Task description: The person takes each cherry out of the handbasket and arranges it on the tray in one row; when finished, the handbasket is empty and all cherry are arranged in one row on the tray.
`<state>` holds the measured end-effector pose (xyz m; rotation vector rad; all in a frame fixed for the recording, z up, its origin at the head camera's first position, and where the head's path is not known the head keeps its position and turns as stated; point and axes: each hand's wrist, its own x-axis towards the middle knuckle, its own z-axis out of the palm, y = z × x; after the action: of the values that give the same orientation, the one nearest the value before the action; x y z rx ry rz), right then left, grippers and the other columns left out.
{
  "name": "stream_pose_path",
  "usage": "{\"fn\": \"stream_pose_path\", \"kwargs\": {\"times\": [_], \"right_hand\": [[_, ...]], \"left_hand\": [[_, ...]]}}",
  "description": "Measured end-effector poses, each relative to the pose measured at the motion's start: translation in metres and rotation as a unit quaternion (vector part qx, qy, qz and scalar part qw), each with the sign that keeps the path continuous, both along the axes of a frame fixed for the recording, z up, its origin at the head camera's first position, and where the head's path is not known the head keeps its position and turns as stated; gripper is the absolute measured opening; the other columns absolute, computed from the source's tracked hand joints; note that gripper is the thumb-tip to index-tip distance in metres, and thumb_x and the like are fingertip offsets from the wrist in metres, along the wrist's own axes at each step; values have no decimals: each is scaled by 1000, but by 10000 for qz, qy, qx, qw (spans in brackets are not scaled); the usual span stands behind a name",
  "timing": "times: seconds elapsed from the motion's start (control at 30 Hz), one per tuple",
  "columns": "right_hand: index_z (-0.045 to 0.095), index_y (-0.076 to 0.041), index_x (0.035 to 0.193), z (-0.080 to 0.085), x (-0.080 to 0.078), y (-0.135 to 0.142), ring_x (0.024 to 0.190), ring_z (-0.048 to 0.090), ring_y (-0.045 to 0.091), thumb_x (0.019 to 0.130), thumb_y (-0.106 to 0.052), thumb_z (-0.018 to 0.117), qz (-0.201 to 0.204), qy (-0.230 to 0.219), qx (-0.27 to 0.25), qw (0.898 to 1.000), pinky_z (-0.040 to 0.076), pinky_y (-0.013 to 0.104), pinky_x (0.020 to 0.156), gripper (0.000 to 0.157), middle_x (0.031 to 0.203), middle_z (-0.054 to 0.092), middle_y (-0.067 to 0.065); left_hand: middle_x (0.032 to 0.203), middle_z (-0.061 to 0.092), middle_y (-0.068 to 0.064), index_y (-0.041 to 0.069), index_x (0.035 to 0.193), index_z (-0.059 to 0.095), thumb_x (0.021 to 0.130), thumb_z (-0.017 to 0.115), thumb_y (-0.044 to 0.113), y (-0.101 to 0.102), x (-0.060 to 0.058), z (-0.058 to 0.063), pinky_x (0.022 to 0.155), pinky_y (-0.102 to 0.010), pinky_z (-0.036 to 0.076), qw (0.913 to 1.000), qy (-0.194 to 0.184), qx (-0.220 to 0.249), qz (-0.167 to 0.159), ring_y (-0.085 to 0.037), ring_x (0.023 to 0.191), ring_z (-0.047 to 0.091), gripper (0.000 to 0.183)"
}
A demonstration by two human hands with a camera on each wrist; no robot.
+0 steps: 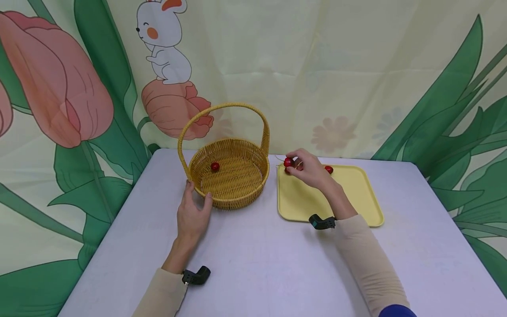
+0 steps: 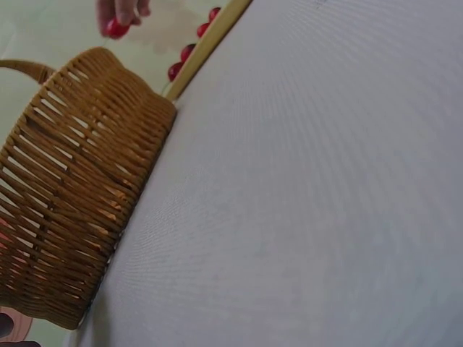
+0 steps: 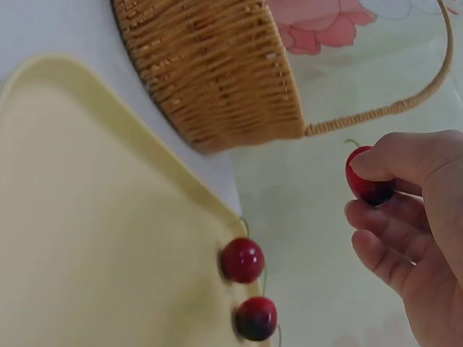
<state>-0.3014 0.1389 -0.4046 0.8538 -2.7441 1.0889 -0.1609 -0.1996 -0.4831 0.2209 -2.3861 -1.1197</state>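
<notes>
Above the far left part of the yellow tray (image 1: 305, 204), my right hand (image 1: 310, 171) pinches a dark red cherry (image 3: 369, 177) with a thin green stem between thumb and fingers. The cherry is off the tray. Several more cherries (image 3: 243, 260) lie along the tray's far edge, partly hidden by that hand in the head view. A wicker basket (image 1: 233, 202) with a tall handle stands left of the tray, with one cherry (image 1: 215, 167) inside. My left hand (image 1: 192, 218) touches the basket's near left side, thumb and fingers spread apart.
Both things stand on a table with a pale cloth (image 1: 253, 264). Behind it hangs a printed curtain (image 1: 356, 79) with tulips and a rabbit, close to the basket handle (image 1: 227, 105). A dark wrist camera (image 1: 196, 276) sits on the left wrist, another (image 1: 321, 222) on the right.
</notes>
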Motion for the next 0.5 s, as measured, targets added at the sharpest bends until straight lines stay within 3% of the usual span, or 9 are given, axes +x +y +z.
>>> {"fn": "stream_pose_path", "kwargs": {"times": [0.17, 0.5], "right_hand": [[59, 3, 130, -4, -2, 16, 96, 64, 30, 92, -6, 68, -152, 1, -32, 9999, 55, 44, 83, 40, 120, 62, 18], [57, 2, 133, -14, -10, 49, 98, 64, 33, 94, -8, 66, -705, -148, 4, 9974, 55, 45, 84, 41, 125, 60, 20]], "left_hand": [[162, 31, -21, -2, 152, 36, 98, 57, 43, 0, 0, 0, 118, -51, 35, 10000, -20, 11, -21, -33, 149, 34, 74], [162, 31, -20, -1, 152, 36, 98, 57, 45, -1, 0, -1, 118, -50, 34, 10000, 16, 7, 9, -32, 150, 33, 74]]}}
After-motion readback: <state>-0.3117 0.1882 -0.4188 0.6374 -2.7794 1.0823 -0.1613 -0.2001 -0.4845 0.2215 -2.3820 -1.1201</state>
